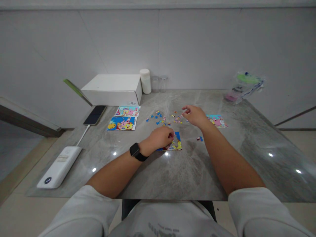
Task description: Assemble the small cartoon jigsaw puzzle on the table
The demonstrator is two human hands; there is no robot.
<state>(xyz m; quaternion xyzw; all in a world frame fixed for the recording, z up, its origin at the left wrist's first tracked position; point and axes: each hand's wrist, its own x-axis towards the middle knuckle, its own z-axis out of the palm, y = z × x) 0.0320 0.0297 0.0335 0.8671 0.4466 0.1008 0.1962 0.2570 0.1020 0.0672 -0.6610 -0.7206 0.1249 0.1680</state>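
Observation:
My left hand (161, 136) lies over a partly assembled jigsaw puzzle (178, 144) in a blue-edged frame. Its fingers are curled and pressed together; what they hold, if anything, is hidden. Part of the puzzle is covered by this hand. Beyond it, my right hand (194, 115) hovers beside the loose puzzle pieces (177, 119), thumb and forefinger apart, with nothing visible between them. More blue pieces (158, 114) are scattered to the left of that group. A small joined piece (199, 139) sits alone to the right of the puzzle.
Two cartoon picture cards (122, 123) lie left of the pieces, and another card (218, 121) is partly behind my right forearm. A white box (111, 87), a white bottle (145, 81) and clear jars stand at the back. A phone (95, 115) is cabled to a power bank (59, 168).

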